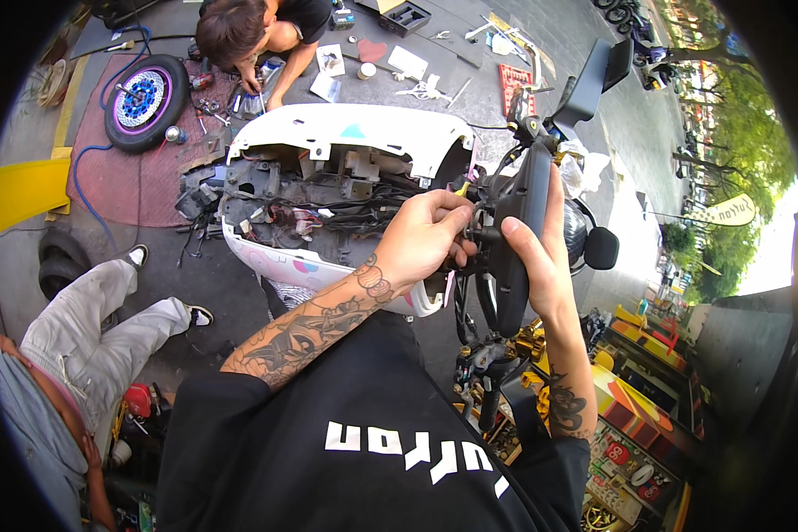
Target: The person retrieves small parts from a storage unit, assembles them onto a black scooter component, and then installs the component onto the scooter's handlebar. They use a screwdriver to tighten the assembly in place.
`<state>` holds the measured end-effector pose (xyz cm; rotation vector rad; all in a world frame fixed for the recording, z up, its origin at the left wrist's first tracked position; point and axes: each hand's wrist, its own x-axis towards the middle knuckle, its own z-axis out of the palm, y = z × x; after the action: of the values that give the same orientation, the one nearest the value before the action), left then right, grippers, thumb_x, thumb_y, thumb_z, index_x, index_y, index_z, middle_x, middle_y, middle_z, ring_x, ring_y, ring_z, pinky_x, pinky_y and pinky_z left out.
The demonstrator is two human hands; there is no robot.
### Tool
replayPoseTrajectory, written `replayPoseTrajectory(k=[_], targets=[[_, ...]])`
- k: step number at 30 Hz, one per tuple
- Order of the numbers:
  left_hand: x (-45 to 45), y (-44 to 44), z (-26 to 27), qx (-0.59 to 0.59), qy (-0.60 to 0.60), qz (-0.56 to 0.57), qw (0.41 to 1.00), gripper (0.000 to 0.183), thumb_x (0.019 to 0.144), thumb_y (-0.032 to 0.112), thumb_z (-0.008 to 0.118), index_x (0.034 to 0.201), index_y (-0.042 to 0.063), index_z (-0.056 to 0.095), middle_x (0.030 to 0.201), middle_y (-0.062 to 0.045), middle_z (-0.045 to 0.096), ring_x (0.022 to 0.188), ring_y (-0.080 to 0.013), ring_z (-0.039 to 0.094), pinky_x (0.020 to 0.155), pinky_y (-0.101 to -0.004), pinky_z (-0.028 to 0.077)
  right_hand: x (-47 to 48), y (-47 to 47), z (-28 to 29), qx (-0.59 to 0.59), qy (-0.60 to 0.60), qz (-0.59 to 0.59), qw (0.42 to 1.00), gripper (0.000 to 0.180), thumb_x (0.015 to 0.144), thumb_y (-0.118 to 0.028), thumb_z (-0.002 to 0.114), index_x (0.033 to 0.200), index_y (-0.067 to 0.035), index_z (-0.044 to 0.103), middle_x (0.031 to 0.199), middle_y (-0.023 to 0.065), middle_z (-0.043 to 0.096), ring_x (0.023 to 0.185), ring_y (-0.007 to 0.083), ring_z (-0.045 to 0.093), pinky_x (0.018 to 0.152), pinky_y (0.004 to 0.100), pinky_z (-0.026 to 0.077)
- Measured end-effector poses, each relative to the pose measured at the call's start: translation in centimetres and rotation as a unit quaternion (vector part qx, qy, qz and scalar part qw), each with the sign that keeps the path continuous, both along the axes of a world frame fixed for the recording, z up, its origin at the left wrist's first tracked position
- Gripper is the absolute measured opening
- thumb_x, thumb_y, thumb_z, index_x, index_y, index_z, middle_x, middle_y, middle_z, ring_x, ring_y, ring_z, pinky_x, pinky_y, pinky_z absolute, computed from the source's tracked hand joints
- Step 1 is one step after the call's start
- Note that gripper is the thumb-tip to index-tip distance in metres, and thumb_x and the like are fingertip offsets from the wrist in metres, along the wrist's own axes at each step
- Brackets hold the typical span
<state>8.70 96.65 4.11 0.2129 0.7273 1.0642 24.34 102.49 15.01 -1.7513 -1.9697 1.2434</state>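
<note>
My left hand [432, 233] is at the back of a black front panel [515, 266] of a motor scooter, fingertips bent together among cables and a mount; what they pinch is hidden. My right hand [546, 259] clasps the panel's edge, thumb on the near face and fingers stretched along the far side. A round headlight [575, 229] shows beyond it. Left of the panel lies the opened scooter body, with white side fairings [372, 126] around exposed wiring [346, 206]. Handlebar ends with levers [489, 366] stick out below and above the panel.
Across the body a co-worker [259, 40] crouches, hands near tools. At left are a wheel with a purple rim [147, 103], a blue hose [80, 173] and a standing person's legs [106, 326]. A red tool case [515, 86] lies above; shelves of parts [628, 465] stand lower right.
</note>
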Motion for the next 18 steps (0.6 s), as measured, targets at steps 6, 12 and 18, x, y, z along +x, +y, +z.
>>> replayPoseTrajectory(k=[6, 12, 18], targets=[[-0.4, -0.3, -0.1, -0.027, -0.070, 0.015, 0.997, 0.032, 0.112, 0.018, 0.057, 0.130, -0.009, 0.060, 0.105, -0.010, 0.068, 0.082, -0.0165, 0.070, 0.070, -0.0293, 0.059, 0.3, 0.2, 0.0, 0.010, -0.012, 0.018, 1.000, 0.107, 0.093, -0.039, 0.074, 0.169, 0.002, 0.012, 0.159, 0.0285, 0.034, 0.148, 0.0391, 0.038, 0.124, 0.0458, 0.029], [-0.6, -0.8, 0.0, -0.012, -0.080, 0.026, 0.996, 0.034, 0.110, 0.017, 0.061, 0.132, -0.009, 0.061, 0.108, -0.011, 0.069, 0.088, -0.0177, 0.073, 0.079, -0.0305, 0.063, -0.2, 0.1, 0.2, 0.009, 0.020, 0.017, 1.000, 0.103, 0.095, -0.032, 0.073, 0.170, 0.001, 0.010, 0.160, 0.0263, 0.036, 0.144, 0.0350, 0.043, 0.122, 0.0428, 0.033], [-0.3, -0.7, -0.4, -0.019, -0.136, 0.045, 0.990, 0.033, 0.110, 0.013, 0.059, 0.132, -0.012, 0.059, 0.118, -0.015, 0.067, 0.094, -0.0201, 0.074, 0.083, -0.0316, 0.064, -0.9, -0.2, 0.7, -0.035, 0.046, -0.005, 0.998, 0.101, 0.096, -0.026, 0.071, 0.170, 0.000, 0.008, 0.155, 0.0230, 0.042, 0.130, 0.0285, 0.054, 0.112, 0.0394, 0.045]])
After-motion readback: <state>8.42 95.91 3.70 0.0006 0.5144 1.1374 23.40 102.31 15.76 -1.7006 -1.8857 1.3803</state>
